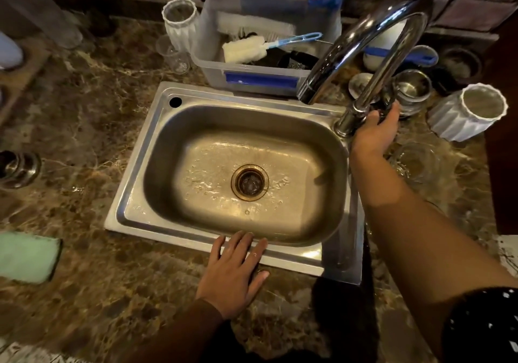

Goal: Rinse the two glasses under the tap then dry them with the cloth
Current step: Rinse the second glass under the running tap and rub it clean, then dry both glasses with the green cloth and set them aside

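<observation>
Kitchen, no doubt: a wet steel sink [224,93] sunk in the brown marble counter [98,127], a curved tap [364,34] at its right rim, and a plastic tub [213,74] of brushes [244,50] and steel cups [412,88] along the back edge.

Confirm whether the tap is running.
Apparently off: no stream falls from the tap, though water lies around the drain of the sink. The right hand grips the tap low down.

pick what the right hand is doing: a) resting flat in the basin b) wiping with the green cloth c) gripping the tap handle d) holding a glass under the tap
c: the right hand has its fingers curled round the tap handle at the back corner of the sink; it holds no glass, and the green cloth lies far off to the left.
</observation>
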The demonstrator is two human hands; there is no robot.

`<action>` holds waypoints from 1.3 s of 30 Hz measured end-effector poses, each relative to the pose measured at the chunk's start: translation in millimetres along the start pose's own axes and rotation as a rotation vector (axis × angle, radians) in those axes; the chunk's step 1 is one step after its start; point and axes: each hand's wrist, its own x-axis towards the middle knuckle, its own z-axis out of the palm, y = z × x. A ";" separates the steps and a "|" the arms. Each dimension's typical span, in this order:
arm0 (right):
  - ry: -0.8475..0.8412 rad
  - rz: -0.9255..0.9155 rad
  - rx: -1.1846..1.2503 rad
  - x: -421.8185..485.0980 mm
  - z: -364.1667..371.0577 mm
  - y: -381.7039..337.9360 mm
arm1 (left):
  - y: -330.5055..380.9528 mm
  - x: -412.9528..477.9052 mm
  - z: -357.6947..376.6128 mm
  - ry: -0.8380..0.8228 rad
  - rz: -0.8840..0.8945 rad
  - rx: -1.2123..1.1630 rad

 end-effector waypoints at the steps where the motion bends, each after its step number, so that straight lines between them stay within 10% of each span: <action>1: -0.002 0.004 0.004 0.3 1.0 -0.8 | 0.0 0.4 0.1 0.004 0.000 -0.001; 14: -0.185 -0.036 -0.255 -60.2 -26.0 -10.0 | 2.3 -2.3 -2.0 0.001 -0.032 -0.050; 22: -0.647 -0.320 -0.537 -206.1 -29.1 3.0 | -10.3 -0.5 -14.8 -0.085 0.068 -0.075; 29: -1.082 -0.513 -0.805 -330.1 30.0 -0.1 | -150.6 -56.5 -48.2 -0.055 0.158 0.026; 39: -1.229 -0.726 -0.943 -482.4 149.4 -5.7 | -345.5 -156.4 -86.0 -0.041 -0.086 0.013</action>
